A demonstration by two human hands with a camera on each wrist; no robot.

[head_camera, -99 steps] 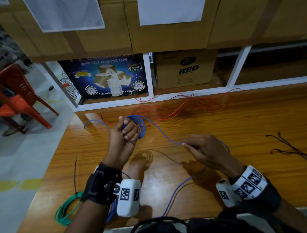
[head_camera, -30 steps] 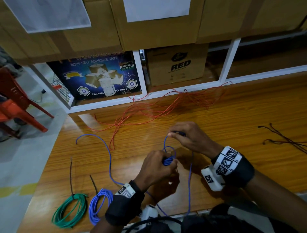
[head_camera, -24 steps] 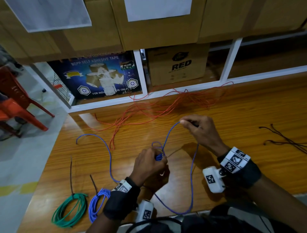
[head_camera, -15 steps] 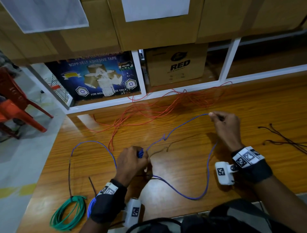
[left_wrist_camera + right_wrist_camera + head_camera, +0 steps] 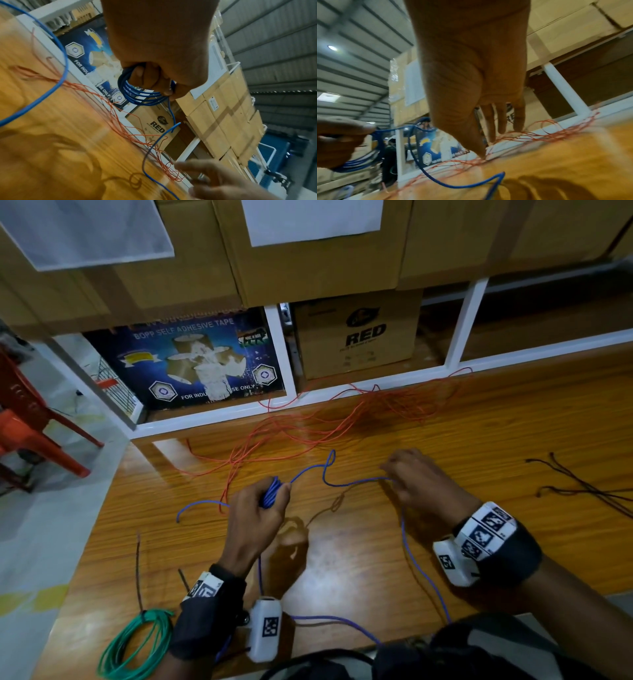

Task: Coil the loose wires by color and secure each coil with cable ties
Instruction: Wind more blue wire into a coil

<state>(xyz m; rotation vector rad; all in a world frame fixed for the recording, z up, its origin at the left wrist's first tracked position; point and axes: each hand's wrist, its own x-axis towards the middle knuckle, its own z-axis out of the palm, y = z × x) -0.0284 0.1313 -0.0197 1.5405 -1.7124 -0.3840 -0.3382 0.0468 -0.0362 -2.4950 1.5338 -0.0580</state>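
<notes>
Blue wire [image 5: 356, 481] was half wound when the cameras caught us at the wooden table [image 5: 513, 440]. Our left hand [image 5: 255, 522] gripped a small blue coil [image 5: 137, 93], fingers curled tight through its loops, held just above the tabletop. From that coil the loose length ran rightward, kinked into a little loop in mid-air, then passed under our right hand [image 5: 421, 481] and trailed back toward our body and off the near edge. In the right wrist view those fingers [image 5: 503, 117] hung straight and relaxed, pointing down at the table, and we could not tell whether they pinched the wire at all.

Near the left front corner lay a finished green coil [image 5: 137, 645] with a black cable tie [image 5: 138, 573] standing up from it. Farther back sprawled the orange wire [image 5: 342, 422], a loose tangle along the shelf frame, untouched.

Our judgement: the kink could tighten into a knot if we pulled the slack through quickly, and the blue tail at left [image 5: 202, 505], crossing the orange strands, might drag them into the coil.
</notes>
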